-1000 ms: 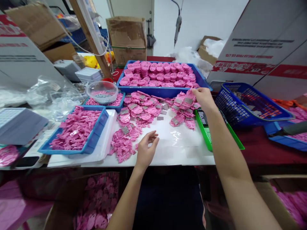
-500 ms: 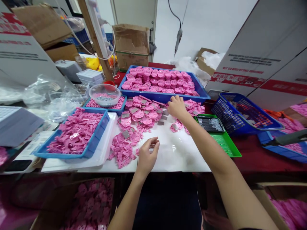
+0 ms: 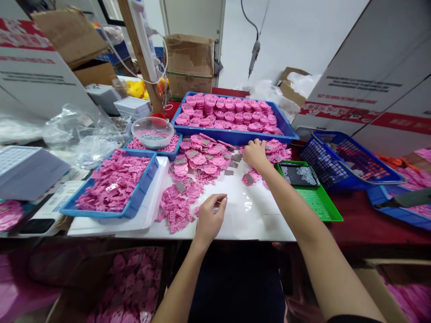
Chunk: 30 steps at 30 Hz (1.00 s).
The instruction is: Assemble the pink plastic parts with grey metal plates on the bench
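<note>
My left hand [image 3: 211,216] rests on the white work sheet [image 3: 249,211] near the front edge, fingers curled in a loose pinch; what it holds, if anything, is too small to make out. A heap of small pink clips [image 3: 173,206] lies just to its left. My right hand [image 3: 255,154] reaches forward with fingers bent down onto loose round pink parts [image 3: 202,158] and grey square pads [image 3: 229,172] in front of a blue tray of stacked pink discs [image 3: 232,114]. Whether it grips one is hidden.
A blue tray of pink clips [image 3: 112,184] sits at left, with a clear bowl [image 3: 152,131] behind it. A green tray [image 3: 311,195] and blue basket [image 3: 350,159] stand at right. Cardboard boxes [image 3: 190,63] and a hanging screwdriver [image 3: 254,56] are behind; boxes of pink parts [image 3: 128,287] below.
My right hand drew back from the right-hand pile and moved left to the loose parts in the middle. My left hand stayed put, its fingers closing slightly.
</note>
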Each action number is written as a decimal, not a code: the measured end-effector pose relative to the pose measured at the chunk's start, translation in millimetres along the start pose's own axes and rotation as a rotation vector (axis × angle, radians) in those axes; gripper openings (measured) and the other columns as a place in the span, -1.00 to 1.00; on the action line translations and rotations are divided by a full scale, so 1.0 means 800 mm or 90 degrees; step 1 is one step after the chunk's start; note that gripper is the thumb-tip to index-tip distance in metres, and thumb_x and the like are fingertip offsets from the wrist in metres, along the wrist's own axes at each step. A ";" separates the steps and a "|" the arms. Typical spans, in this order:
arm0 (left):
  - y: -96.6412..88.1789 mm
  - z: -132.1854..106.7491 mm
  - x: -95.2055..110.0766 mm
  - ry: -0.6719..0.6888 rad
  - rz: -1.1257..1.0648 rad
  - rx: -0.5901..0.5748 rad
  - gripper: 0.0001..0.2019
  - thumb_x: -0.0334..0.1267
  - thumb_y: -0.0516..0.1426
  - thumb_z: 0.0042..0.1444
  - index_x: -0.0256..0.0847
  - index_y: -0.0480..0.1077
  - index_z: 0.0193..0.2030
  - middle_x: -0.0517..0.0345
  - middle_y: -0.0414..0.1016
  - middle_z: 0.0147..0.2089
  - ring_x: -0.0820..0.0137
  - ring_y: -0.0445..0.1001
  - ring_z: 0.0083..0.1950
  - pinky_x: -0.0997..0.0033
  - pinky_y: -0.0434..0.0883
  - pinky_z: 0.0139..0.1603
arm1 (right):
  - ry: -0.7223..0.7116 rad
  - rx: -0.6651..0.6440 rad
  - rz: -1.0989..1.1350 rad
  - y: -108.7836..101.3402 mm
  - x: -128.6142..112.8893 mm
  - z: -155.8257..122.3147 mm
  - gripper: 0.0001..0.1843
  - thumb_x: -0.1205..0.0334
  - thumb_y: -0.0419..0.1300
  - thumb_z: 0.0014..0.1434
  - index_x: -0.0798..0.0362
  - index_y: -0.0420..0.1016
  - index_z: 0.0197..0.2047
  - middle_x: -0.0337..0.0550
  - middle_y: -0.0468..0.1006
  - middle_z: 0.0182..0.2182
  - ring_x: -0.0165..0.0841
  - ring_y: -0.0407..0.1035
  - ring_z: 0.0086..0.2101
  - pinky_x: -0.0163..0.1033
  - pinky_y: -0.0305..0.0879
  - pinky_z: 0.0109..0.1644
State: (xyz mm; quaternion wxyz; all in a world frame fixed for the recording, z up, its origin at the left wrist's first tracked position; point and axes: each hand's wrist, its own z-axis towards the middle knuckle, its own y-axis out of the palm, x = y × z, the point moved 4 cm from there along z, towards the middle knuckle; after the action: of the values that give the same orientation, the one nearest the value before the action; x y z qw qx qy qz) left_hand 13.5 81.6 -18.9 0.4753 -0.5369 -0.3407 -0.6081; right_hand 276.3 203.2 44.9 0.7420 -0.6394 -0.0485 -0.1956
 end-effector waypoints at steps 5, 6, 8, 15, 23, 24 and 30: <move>0.000 0.001 0.001 -0.007 -0.006 0.005 -0.78 -0.16 0.13 0.33 -0.18 0.56 -0.08 0.00 0.64 -0.06 0.28 0.60 -0.02 0.27 0.52 0.01 | -0.026 0.013 0.056 -0.009 -0.026 0.021 -0.58 0.29 0.05 0.31 0.22 0.53 0.14 0.26 0.47 0.13 0.08 0.18 0.17 0.20 -0.02 0.27; 0.000 0.001 0.001 -0.010 -0.009 0.005 -0.78 -0.16 0.13 0.32 -0.18 0.56 -0.08 0.00 0.64 -0.06 0.27 0.60 -0.02 0.27 0.52 0.01 | -0.041 0.013 0.072 -0.011 -0.032 0.027 -0.58 0.27 0.05 0.31 0.20 0.51 0.16 0.24 0.48 0.14 0.05 0.19 0.16 0.14 0.04 0.24; 0.000 0.002 0.000 -0.016 -0.015 0.004 -0.78 -0.14 0.14 0.32 -0.18 0.56 -0.08 -0.01 0.64 -0.06 0.27 0.60 -0.03 0.26 0.52 0.02 | -0.061 0.010 0.101 -0.013 -0.044 0.038 -0.60 0.29 0.06 0.31 0.20 0.50 0.14 0.23 0.52 0.09 -0.01 0.25 0.10 0.03 0.12 0.17; 0.001 0.004 -0.009 -0.062 -0.077 0.016 -0.71 -0.04 0.17 0.30 -0.19 0.55 -0.04 -0.03 0.64 -0.08 0.27 0.61 -0.03 0.27 0.52 0.03 | -0.050 0.059 0.179 -0.038 -0.035 0.041 -0.63 0.33 -0.05 0.37 0.24 0.52 0.05 0.24 0.58 0.00 -0.05 0.40 -0.02 -0.03 0.23 0.09; -0.007 0.007 -0.015 -0.156 -0.436 0.088 -0.35 0.27 -0.09 0.35 -0.26 0.36 0.22 -0.10 0.64 -0.13 0.24 0.66 -0.23 0.24 0.58 -0.23 | -0.373 0.264 0.525 -0.085 -0.047 -0.129 -0.71 0.24 0.07 0.43 0.00 0.54 0.11 0.02 0.62 0.03 -0.19 0.45 0.08 -0.03 0.38 0.19; -0.007 0.007 -0.015 -0.165 -0.459 0.072 -0.34 0.28 -0.07 0.33 -0.25 0.34 0.25 -0.10 0.64 -0.12 0.22 0.67 -0.22 0.25 0.59 -0.25 | -0.429 0.235 0.522 -0.083 -0.056 -0.152 -0.68 0.28 0.05 0.43 -0.06 0.53 0.14 -0.01 0.61 0.05 -0.21 0.46 0.08 -0.01 0.40 0.18; -0.004 0.003 -0.013 -0.165 -0.365 0.042 -0.30 -0.03 0.33 0.12 -0.14 0.26 0.36 -0.08 0.61 0.07 0.31 0.66 -0.19 0.40 0.60 -0.25 | -0.510 0.112 0.607 -0.065 -0.068 -0.164 -0.63 0.36 0.05 0.39 -0.07 0.55 0.14 -0.04 0.62 0.05 -0.25 0.50 0.04 -0.06 0.47 0.10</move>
State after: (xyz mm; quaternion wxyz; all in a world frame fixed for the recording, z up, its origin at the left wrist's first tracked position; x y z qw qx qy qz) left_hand 10.8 86.9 -28.5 0.2545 -0.4762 -0.5553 -0.6326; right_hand 184.9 83.0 52.6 0.7218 -0.5509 -0.0479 0.4162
